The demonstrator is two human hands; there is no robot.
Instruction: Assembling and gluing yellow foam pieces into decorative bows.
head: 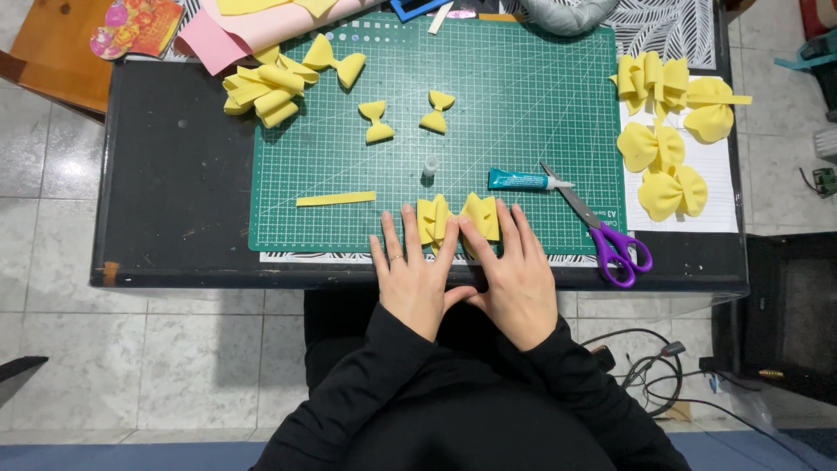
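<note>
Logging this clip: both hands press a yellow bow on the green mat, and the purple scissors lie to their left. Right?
Not quite. In the head view both hands, left and right, do press the yellow bow on the green mat, but the purple scissors lie to their right, not left.

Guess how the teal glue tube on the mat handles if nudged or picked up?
The glue tube lies on its side on the cutting mat, so a sideways nudge probably rolls it. It looks small, likely light. Its cap seems off, so squeezing may ooze glue.

Bright even overhead light, sharp, soft shadows
</note>
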